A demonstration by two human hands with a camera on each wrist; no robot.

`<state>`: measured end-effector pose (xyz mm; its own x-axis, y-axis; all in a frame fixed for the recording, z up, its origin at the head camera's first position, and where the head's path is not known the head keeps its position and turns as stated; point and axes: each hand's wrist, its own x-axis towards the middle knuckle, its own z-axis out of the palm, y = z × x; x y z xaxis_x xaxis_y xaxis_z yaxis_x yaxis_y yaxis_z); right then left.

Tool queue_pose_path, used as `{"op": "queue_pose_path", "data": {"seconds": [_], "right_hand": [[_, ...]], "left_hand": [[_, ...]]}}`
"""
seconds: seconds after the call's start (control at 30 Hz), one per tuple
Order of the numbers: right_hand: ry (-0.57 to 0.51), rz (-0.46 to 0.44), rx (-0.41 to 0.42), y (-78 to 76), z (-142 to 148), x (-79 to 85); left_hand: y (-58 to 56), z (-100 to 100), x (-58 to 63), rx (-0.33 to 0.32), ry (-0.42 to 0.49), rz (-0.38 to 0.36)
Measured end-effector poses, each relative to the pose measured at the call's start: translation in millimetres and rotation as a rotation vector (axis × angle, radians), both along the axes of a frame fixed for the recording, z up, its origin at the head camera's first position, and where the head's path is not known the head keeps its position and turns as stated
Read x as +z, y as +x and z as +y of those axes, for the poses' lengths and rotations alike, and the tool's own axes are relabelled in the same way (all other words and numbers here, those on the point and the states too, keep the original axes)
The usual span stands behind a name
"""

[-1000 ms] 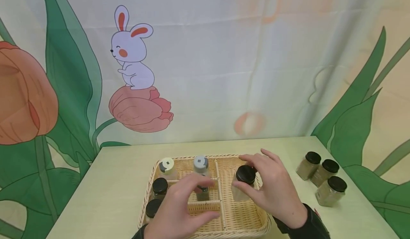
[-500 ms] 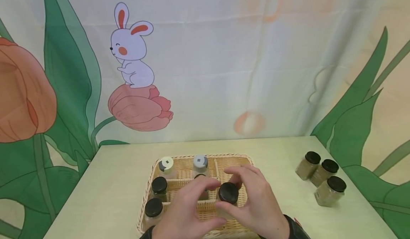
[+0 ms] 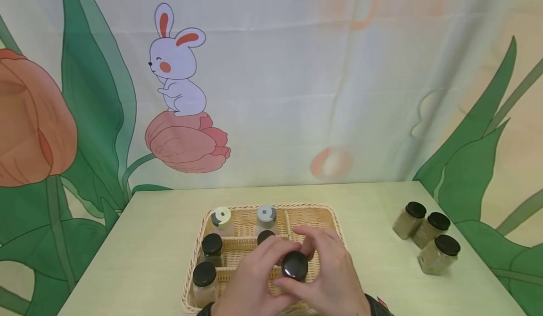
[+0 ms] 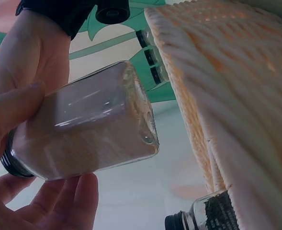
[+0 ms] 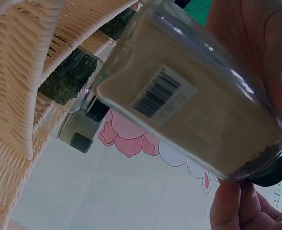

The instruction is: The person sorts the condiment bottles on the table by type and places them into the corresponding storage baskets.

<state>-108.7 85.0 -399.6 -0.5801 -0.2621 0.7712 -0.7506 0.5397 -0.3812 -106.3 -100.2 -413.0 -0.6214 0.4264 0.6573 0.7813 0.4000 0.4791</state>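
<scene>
A clear glass spice jar (image 3: 294, 266) with a black lid and light brown powder inside is held over the front of a wicker basket (image 3: 339, 224). My right hand (image 3: 328, 273) grips it near the lid, thumb on one side and fingers on the other. My left hand (image 3: 259, 278) curls round the jar's other side, thumb and fingers about it. In the left wrist view the glass jar (image 4: 93, 120) lies between thumb and fingers, its base toward the basket. A barcode label shows on the jar (image 5: 188, 96) in the right wrist view.
The basket's compartments hold black-lidded jars (image 3: 204, 280) at the left, a cream-capped bottle (image 3: 221, 219) and a grey-capped bottle (image 3: 266, 217) at the back. Three more powder jars (image 3: 438, 255) stand on the table at the right. A printed curtain (image 3: 271, 94) hangs behind the table.
My right hand has carried the jar left and toward me, from the basket's right compartment to my left hand. My left hand has closed in round the jar.
</scene>
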Motion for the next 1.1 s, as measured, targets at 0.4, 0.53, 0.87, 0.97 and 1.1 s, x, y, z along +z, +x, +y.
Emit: {"op": "queue_pose_path", "data": {"seconds": [0.4, 0.53, 0.87, 0.97, 1.1], "right_hand": [[0.020, -0.008, -0.030, -1.6, -3.0, -3.8], [0.047, -0.017, -0.044, -2.1, -2.9, -4.2], [0.076, -0.003, -0.030, -2.6, -2.7, -3.2], [0.081, -0.015, -0.022, -2.4, -2.4, -3.0], [0.095, -0.050, -0.014, -1.6, -1.5, -2.2]], "left_hand": [[-0.3, -1.6, -1.7, -0.008, 0.005, -0.048], [0.1, -1.9, -1.1, -0.004, -0.003, -0.086], [-0.5, -5.1, 0.4, -0.001, -0.029, -0.090], [0.1, -6.8, 1.3, -0.003, -0.029, -0.127], [0.2, -8.6, 2.9, -0.006, -0.016, -0.133]]}}
